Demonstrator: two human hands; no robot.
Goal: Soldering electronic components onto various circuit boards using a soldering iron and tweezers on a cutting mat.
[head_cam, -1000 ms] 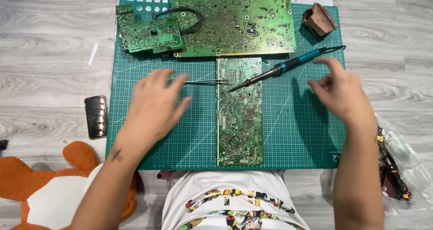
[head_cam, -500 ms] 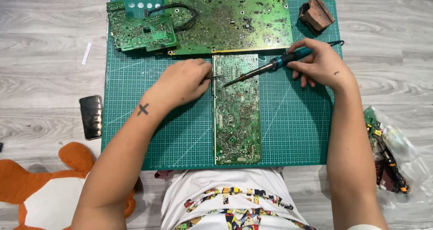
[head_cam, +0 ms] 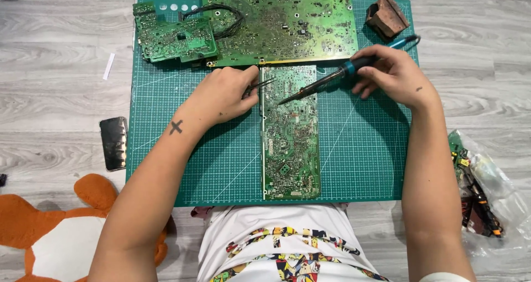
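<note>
Mat [head_cam: 182,149] looks like matt green rubbery plastic, floor [head_cam: 61,66] is pale grainy wood. Boards [head_cam: 290,132] are glossy green, the iron [head_cam: 326,81] has a metal tip and a plastic grip, bag [head_cam: 498,188] is shiny clear plastic.

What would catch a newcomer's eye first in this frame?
Probably the right hand holding a blue-handled soldering iron, its tip over the long narrow circuit board at the centre of the green cutting mat. The left hand holds tweezers at the board's upper left edge.
</note>
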